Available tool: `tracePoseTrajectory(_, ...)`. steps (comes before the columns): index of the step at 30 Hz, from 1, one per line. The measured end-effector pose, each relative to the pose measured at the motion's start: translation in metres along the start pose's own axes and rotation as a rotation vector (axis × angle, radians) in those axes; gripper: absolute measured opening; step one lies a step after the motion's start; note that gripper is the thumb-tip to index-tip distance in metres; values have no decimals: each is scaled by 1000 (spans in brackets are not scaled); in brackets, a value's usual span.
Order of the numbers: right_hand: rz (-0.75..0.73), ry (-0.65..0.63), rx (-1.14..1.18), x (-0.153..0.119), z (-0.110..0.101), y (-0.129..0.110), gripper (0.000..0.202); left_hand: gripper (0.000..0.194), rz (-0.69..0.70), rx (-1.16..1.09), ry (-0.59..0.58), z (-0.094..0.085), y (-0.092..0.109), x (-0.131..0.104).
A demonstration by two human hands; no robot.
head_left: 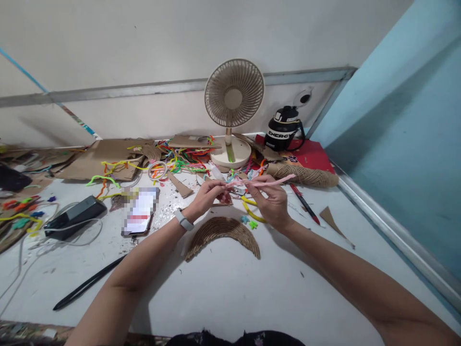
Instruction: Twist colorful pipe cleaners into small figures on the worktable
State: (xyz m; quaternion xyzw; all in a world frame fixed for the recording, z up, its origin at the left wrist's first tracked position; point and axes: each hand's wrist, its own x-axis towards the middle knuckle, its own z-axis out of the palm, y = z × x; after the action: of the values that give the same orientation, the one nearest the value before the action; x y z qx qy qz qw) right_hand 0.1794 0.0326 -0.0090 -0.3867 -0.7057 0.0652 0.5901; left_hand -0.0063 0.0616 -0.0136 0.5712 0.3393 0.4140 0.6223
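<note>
Between both hands runs a pink pipe cleaner point(277, 182), its free end pointing out to the right. My left hand point(211, 194), with a grey band at the wrist, pinches its left part, which looks bent or twisted. My right hand point(270, 199) is closed on it further along, thumb against fingers. Below the hands lies a crescent of brown twine rows point(225, 226). Small flower-like pieces, one green point(253, 224) and one blue point(245, 219), rest just above its right side. A yellow pipe cleaner point(248, 206) lies partly behind my right hand.
A beige fan point(233, 98) stands at the back, beside a black bottle point(283, 129) and a twine roll point(306, 175). Coloured pipe cleaners point(187, 161) and cardboard point(104, 156) fill the back left. A phone point(141, 211), black box point(77, 216) with cables, and red-black pen point(305, 204) lie around.
</note>
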Motion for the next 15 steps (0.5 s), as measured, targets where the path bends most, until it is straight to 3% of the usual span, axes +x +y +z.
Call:
tracePoseTrajectory(10, -14, -14, -2, 1, -1, -2, 14, 27, 10, 50, 29, 3, 1, -2)
tracePoseTrajectory(15, -63, -42, 20, -1, -2, -3, 16, 29, 9, 30, -18, 3, 0, -3)
